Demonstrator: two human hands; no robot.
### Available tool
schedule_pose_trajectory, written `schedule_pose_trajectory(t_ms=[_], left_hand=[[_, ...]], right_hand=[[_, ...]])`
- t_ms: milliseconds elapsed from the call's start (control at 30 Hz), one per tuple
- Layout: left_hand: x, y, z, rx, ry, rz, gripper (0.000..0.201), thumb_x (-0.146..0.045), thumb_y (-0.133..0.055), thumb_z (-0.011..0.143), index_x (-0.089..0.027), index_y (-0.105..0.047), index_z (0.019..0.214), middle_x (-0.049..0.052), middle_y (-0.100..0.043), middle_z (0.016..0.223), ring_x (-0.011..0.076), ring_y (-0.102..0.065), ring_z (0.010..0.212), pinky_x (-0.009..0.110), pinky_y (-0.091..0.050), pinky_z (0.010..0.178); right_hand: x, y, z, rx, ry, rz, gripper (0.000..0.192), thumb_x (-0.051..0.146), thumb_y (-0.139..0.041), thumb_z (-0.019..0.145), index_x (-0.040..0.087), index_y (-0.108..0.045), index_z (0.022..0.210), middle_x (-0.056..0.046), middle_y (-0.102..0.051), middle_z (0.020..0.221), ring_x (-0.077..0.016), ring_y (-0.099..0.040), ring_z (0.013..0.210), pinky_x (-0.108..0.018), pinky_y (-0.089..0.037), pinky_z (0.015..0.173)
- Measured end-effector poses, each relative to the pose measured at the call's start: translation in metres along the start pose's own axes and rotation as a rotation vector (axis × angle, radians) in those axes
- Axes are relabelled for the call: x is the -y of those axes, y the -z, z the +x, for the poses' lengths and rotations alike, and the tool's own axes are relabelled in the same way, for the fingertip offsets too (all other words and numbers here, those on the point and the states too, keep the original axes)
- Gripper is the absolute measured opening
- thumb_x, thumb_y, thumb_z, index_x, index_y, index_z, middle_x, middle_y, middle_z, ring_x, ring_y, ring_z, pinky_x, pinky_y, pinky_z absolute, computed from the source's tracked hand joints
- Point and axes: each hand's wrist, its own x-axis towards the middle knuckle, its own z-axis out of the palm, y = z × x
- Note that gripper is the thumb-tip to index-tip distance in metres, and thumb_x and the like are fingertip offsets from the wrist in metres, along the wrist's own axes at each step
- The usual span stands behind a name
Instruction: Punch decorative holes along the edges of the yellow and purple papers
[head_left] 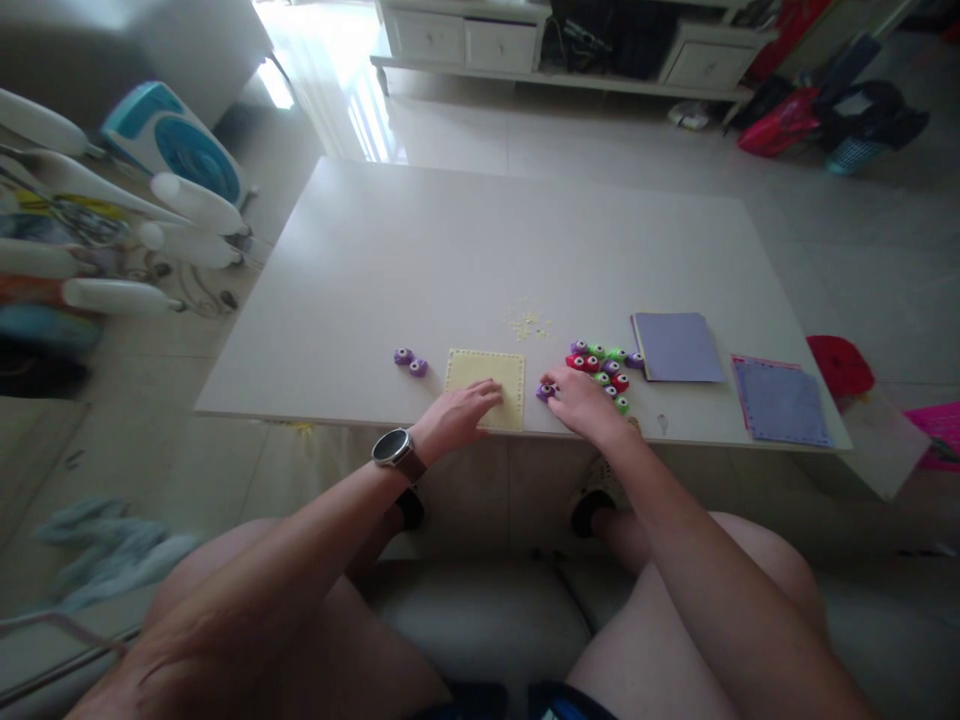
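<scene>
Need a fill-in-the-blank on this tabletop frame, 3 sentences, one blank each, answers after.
1. The left hand rests flat on the ____ paper sheet.
2. The right hand touches a small ____ punch at the edge of the colourful cluster.
3. A watch sits on the ____ wrist.

Missing words: yellow; purple; left

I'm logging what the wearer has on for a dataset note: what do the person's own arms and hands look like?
Both arms are bare, with no sleeves or gloves. The left hand has a wristwatch above it, with a round dark face and a brownish strap. The right hand and its wrist carry nothing.
</scene>
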Motion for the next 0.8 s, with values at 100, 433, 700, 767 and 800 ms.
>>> schedule_pose_trajectory(t_ms=[100, 433, 700, 767, 800], left_hand=[[0.001, -0.003, 0.001, 0.000, -0.016, -0.026, 0.051, -0.006, -0.073, 0.079, -0.021, -0.064, 0.127, 0.012, -0.061, 0.144, 0.0286, -0.056, 0.137, 0.045, -0.050, 0.115], [-0.007, 0.000, 0.005, -0.008, -0.045, -0.081, 0.019, -0.007, -0.068, 0.086, -0.019, -0.073, 0.100, 0.011, -0.070, 0.129, 0.0265, -0.059, 0.130, 0.045, -0.050, 0.114], [-0.013, 0.002, 0.009, -0.044, 0.038, -0.116, 0.019, -0.006, -0.059, 0.089, -0.019, -0.072, 0.084, 0.011, -0.070, 0.128, 0.0255, -0.064, 0.121, 0.044, -0.053, 0.108], [-0.013, 0.002, 0.008, -0.053, 0.031, -0.121, 0.019, -0.006, -0.059, 0.089, -0.019, -0.072, 0.084, 0.011, -0.070, 0.128, 0.0256, -0.064, 0.121, 0.045, -0.053, 0.108], [-0.012, 0.002, 0.008, -0.055, 0.028, -0.119, 0.019, -0.006, -0.059, 0.089, -0.019, -0.072, 0.084, 0.011, -0.070, 0.128, 0.0256, -0.064, 0.121, 0.045, -0.053, 0.108]], right_hand=[[0.002, 0.000, -0.001, 0.027, 0.000, -0.019, 0.023, 0.008, -0.062, 0.091, 0.020, -0.073, 0.107, -0.008, -0.074, 0.109, -0.0229, -0.068, 0.099, -0.028, -0.047, 0.082], [0.006, 0.000, -0.004, 0.071, 0.024, -0.024, 0.008, 0.016, -0.067, 0.093, 0.021, -0.073, 0.097, -0.007, -0.075, 0.102, -0.0225, -0.069, 0.098, -0.028, -0.047, 0.084], [0.008, -0.002, -0.006, 0.070, 0.022, 0.014, 0.010, 0.015, -0.070, 0.093, 0.023, -0.075, 0.096, -0.006, -0.076, 0.098, -0.0221, -0.070, 0.095, -0.027, -0.047, 0.082], [0.008, -0.002, -0.006, 0.069, 0.027, 0.019, 0.011, 0.015, -0.070, 0.093, 0.024, -0.075, 0.096, -0.006, -0.076, 0.098, -0.0223, -0.070, 0.096, -0.027, -0.047, 0.082], [0.008, -0.002, -0.006, 0.069, 0.030, 0.018, 0.012, 0.014, -0.070, 0.093, 0.024, -0.076, 0.096, -0.006, -0.076, 0.098, -0.0224, -0.070, 0.096, -0.027, -0.047, 0.082]])
